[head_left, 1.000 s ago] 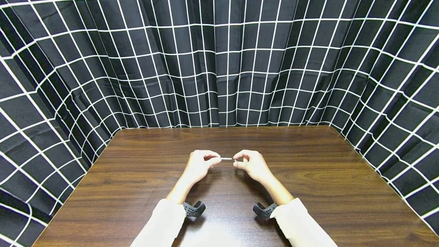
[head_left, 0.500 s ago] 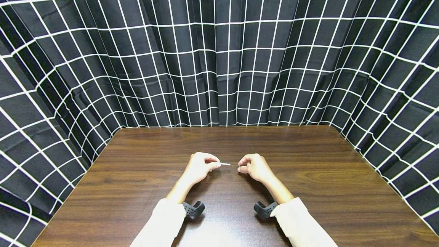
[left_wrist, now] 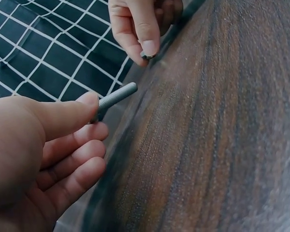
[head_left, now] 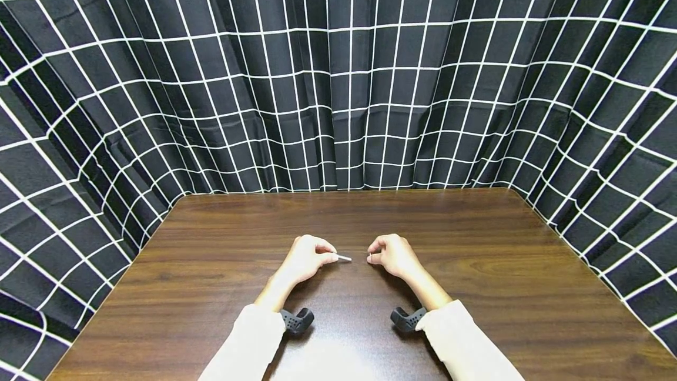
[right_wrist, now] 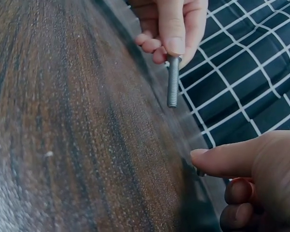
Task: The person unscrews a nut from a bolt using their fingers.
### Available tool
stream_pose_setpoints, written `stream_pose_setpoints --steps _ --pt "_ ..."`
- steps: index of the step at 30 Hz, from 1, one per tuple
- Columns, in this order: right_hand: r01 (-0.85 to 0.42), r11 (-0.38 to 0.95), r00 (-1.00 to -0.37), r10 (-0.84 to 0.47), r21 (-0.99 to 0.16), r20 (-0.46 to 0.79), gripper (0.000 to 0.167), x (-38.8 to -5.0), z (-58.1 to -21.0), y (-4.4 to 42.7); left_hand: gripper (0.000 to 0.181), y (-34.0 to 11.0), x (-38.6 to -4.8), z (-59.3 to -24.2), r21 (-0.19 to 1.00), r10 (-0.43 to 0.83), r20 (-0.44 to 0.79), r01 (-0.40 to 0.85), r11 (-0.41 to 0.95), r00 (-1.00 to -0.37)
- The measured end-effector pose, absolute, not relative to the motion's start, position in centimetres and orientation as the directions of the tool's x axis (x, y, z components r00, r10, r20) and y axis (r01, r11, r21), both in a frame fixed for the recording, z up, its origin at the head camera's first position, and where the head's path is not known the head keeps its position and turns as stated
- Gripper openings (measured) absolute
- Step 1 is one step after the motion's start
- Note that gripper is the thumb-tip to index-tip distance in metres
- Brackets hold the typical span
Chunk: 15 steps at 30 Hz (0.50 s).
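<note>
Between thumb and index finger, my left hand point(head_left: 307, 258) pinches a grey metal bolt point(left_wrist: 118, 96) near its head. The bolt's threaded shank point(right_wrist: 173, 87) sticks out toward the right and its head is mostly covered by the fingers. My right hand point(head_left: 395, 256) pinches a small dark metal nut point(left_wrist: 145, 56) between thumb and index fingertip. In the right wrist view only a sliver of the nut point(right_wrist: 200, 172) shows below the thumb. A gap separates the bolt's free end from the nut. Both hands are just above the table, facing each other.
The brown wood-grain table point(head_left: 222, 222) lies under both hands. A black curtain point(head_left: 349, 75) with a white grid surrounds its back and sides. Dark wrist straps point(head_left: 298, 321) sit at the cuffs of the white sleeves point(head_left: 245, 340).
The bolt's free end has come away from the nut, and the gap has widened. Its shank now slants toward the near side. The right hand has shifted slightly right, and the view tilts down a little.
</note>
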State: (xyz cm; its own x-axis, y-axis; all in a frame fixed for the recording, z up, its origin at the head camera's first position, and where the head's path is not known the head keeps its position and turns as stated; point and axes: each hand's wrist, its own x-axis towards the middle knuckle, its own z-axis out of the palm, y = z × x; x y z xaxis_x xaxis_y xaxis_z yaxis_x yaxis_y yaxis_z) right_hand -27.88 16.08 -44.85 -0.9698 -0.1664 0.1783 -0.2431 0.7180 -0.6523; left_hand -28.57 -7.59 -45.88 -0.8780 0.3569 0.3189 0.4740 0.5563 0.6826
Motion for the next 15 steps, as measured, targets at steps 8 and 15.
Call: stream_pose_setpoints --steps 8,15 --pt "-0.261 0.765 -0.964 -0.176 -0.589 0.198 0.013 -27.86 -45.15 16.03 0.006 -7.69 -28.49 -46.13 0.649 0.363 0.293 0.463 0.604 -0.884" --pt "-0.246 0.784 -0.967 -0.161 -0.569 0.196 0.014 -27.98 -45.34 15.91 0.004 -7.76 -28.52 -45.91 0.635 0.381 0.26 0.454 0.625 -0.887"
